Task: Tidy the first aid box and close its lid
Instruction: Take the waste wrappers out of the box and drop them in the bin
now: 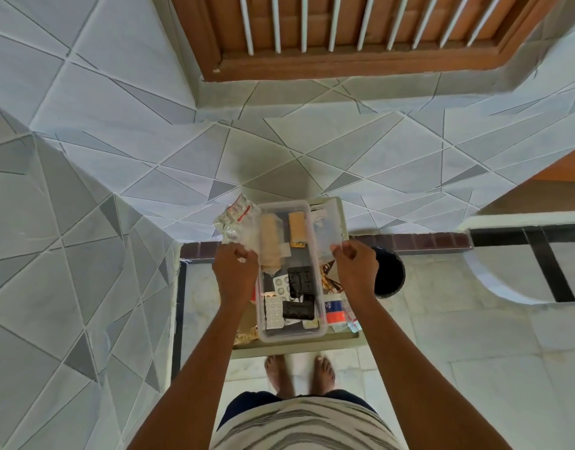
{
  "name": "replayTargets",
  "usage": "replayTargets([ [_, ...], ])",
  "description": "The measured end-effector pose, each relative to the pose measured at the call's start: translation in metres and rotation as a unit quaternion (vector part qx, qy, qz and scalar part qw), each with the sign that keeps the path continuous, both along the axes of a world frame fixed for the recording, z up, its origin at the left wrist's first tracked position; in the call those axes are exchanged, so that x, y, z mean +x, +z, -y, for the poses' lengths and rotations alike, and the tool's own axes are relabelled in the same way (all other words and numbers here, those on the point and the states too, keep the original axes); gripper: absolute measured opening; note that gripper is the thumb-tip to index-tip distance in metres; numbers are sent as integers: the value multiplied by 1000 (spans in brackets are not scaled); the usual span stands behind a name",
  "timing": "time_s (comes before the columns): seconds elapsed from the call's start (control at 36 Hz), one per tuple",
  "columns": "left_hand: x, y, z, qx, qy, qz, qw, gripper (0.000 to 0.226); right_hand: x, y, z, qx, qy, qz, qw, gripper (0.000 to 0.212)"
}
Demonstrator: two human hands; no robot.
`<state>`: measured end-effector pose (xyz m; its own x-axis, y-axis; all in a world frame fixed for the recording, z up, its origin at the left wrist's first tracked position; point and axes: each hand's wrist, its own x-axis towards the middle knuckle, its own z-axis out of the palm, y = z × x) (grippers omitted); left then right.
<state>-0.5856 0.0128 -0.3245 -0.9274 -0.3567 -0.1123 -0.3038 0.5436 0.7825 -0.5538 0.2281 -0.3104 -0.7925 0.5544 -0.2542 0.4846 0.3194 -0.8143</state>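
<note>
Both of your hands are raised over the small table, each curled around an edge of the clear plastic lid [318, 228]. Your left hand [235, 271] pinches its left side, fingers folded under, and a crumpled clear plastic bag with red-and-white printed packets [239, 219] shows through or just past that edge; you cannot tell whether the bag is in the grip too. Your right hand [355, 267] grips the lid's right edge, knuckles up. The lid hangs tilted above the far half of the clear rectangular plastic first aid box [292, 334], not seated on it.

Inside the box lie a beige rolled bandage [271, 241] along the left wall, a tan flat pack [297, 227] beside it, two black blister packs [299, 295] nearer you, and silver tablet strips [274, 311] at the near left.

The box sits on the pale green rectangular table [295, 347]. A red, white and blue carton [334, 311] lies on the table just right of the box, with gold foil wrappers [331, 280] beyond it and more foil [245, 336] at the near left corner. A dark round bucket [388, 274] stands on the floor to the right. Your bare feet [299, 371] stand on the pale tiled floor [474, 336] just below the table edge.
</note>
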Motion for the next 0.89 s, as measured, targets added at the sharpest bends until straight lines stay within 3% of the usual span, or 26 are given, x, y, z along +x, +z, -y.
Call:
replayTargets([
  [0.11,10,16,2,33,22,-33,999,7,12,-4,-21,-60,-1,-14,998,13],
  [0.19,19,26,3,34,38,-51,997,12,25,-10,-40,-88,-16,6,996,12],
  [0.44,35,17,11,48,42,-75,995,19,39,-30,-48,14,75,90,993,10],
  [0.69,47,13,3,23,73,-31,997,25,43,-38,-34,-7,27,99,995,29],
  [0.89,51,19,4,10,75,-32,997,25,40,-47,-30,-13,-31,91,995,21],
])
